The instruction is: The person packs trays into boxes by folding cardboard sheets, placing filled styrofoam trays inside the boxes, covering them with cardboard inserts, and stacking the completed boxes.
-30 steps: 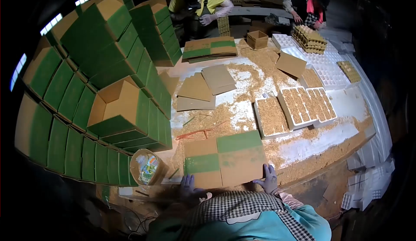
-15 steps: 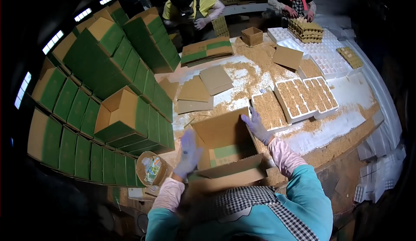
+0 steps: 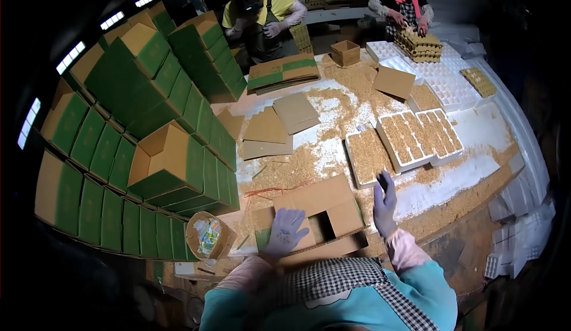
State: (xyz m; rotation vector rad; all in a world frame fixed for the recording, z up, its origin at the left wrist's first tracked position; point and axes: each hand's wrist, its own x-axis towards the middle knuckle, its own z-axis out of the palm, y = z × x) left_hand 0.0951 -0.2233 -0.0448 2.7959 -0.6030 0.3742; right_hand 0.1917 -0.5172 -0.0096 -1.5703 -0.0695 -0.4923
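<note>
A brown and green cardboard box [image 3: 345,215] sits right in front of me, its flaps partly folded in and a dark gap showing between them. My left hand [image 3: 285,231], in a pale purple glove, lies with spread fingers on the left flap. Just beyond the box's right side, my gloved right hand [image 3: 385,205] is raised, fingers apart and empty. Near it stands a white foam tray [image 3: 370,155] covered with sawdust. Red string [image 3: 279,189] lies on the table behind the box.
Green cartons [image 3: 134,93] are stacked high at left, beside a round tub [image 3: 211,236] of small packets. Loose cardboard sheets [image 3: 267,126] and foam trays [image 3: 419,137] rest on the sawdust-strewn table. Across it, one person [image 3: 264,19] stands; another person [image 3: 401,7] handles egg trays [image 3: 418,45].
The box, open toward me before, now has flaps folded over its top. My left hand has moved onto a flap. My right hand has left the box's edge and moved right and nearer.
</note>
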